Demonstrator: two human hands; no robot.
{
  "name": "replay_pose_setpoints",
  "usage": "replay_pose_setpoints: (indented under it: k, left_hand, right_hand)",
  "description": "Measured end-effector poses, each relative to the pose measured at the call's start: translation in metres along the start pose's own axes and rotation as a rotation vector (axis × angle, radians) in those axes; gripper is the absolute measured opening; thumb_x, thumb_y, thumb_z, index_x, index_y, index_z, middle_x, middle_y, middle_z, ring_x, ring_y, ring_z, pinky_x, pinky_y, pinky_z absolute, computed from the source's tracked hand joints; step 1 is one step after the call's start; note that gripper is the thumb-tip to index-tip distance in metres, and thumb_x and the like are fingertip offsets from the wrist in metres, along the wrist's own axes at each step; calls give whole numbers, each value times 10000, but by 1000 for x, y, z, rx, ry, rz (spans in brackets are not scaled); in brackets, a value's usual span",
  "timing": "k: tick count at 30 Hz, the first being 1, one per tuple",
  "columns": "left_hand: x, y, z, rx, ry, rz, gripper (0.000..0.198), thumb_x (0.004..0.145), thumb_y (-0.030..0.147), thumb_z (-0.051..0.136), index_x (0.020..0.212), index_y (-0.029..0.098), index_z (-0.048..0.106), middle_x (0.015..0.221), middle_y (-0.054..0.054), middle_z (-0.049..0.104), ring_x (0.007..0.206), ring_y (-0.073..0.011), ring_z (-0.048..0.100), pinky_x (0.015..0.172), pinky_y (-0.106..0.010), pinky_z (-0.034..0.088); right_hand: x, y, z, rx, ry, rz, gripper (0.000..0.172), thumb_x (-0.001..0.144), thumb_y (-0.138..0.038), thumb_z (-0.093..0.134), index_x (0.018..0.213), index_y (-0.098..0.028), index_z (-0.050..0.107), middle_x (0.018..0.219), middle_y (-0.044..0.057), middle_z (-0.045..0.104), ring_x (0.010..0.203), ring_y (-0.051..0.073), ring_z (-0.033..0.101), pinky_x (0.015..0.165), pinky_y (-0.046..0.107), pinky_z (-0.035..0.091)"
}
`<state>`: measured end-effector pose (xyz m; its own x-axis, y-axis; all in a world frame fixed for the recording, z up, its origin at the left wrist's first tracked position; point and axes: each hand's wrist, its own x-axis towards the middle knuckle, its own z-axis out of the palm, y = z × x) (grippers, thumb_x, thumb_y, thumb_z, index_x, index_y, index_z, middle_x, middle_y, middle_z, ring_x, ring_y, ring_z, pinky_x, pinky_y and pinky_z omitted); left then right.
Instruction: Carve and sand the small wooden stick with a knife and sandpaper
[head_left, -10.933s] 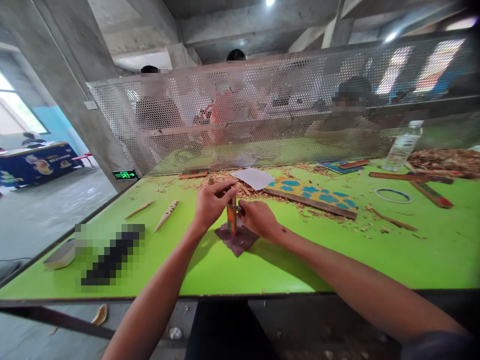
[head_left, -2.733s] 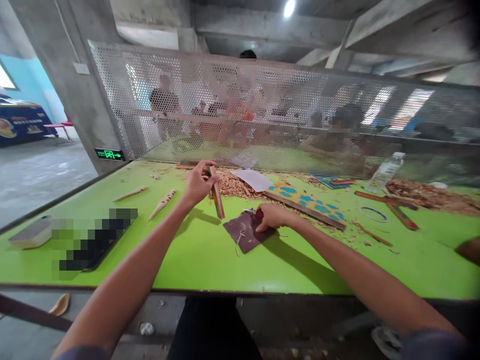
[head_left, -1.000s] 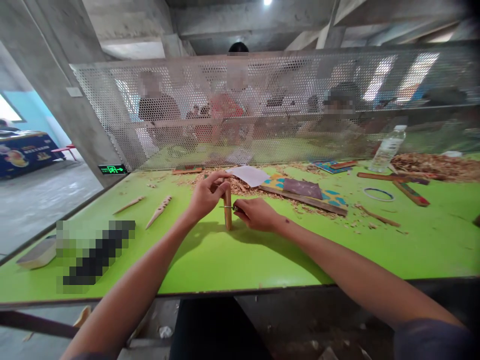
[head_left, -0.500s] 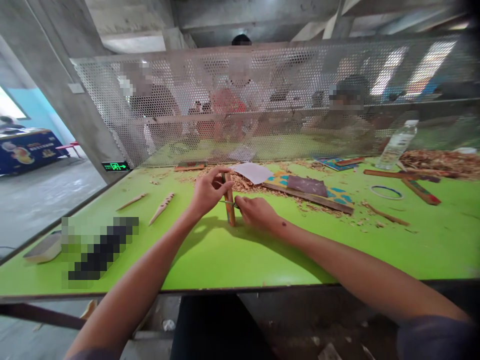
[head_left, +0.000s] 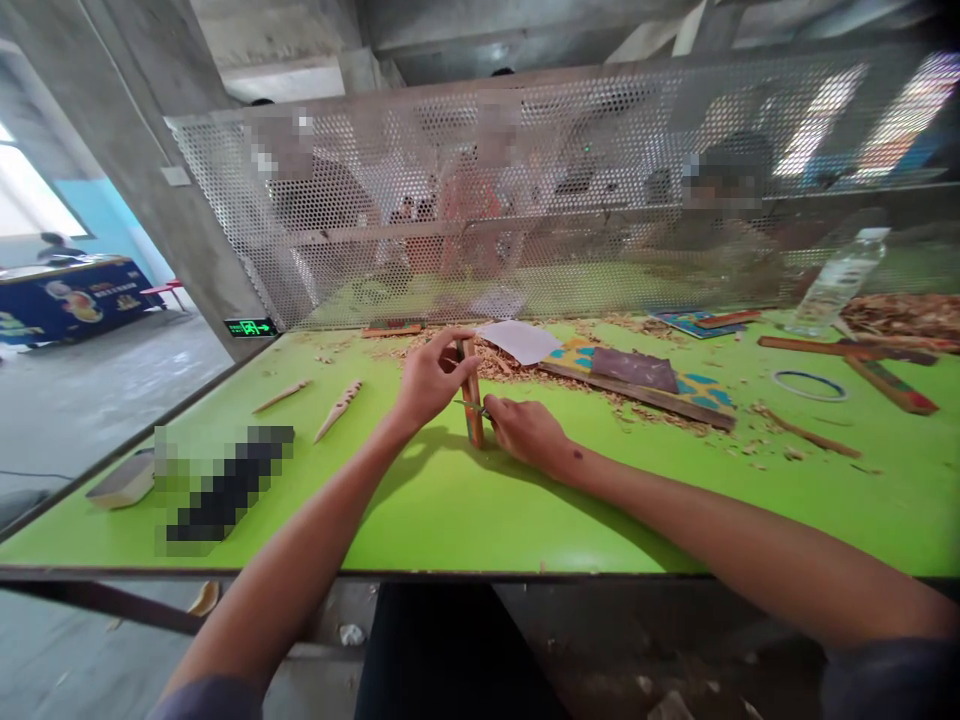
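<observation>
Concrete workroom, head view: a green desk runs across the frame, with a perforated metal screen along its far edge and blurred co-workers seated beyond it.

Centre of desk: a narrow wooden strip, colour on one face, stands nearly upright, its lower end on or just above the desktop, just in front of a heap of pale wood shavings.

Left hand: grip closed, fingers wrapped round the strip's upper part from the left. Right hand: grip pinched together on a small knife; handle mostly hidden, thin metal blade reaching to the strip's side. Contact of blade and wood too small to confirm.

Handling, judged: strip should be light and stiff, but thin enough to split along the grain. Best held high, lower end braced on the desk, with the fingers clear of the blade's path.

Nearby: a sheet of white paper, and a dark sandpaper sheet lying on a painted board. Left of the hands, two carved wooden pegs lie apart.
</observation>
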<state>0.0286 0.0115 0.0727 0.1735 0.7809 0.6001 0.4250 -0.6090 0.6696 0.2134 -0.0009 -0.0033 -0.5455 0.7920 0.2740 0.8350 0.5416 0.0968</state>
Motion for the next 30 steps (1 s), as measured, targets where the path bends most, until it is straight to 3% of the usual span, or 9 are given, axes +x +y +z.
replay_pose_setpoints:
  k: [21,30]
  left_hand:
    - [3,-9,-3,-116,9,-42,371,831,343,754,1153,174,675,741,-9,722,665,-154,725,596,-229,591]
    - [7,-20,-13,-249,1,-143,459,780,384,806,1145,160,641,754,-19,736,655,-177,738,591,-300,650]
  right_hand:
    - [-4,1,3,46,-71,-9,223,1010,-186,405,1194,-166,529,965,103,755,781,224,701,646,290,380]
    - [-5,1,-5,29,-119,-52,245,987,-173,420,1185,-188,562,942,88,766,777,231,714,625,291,380]
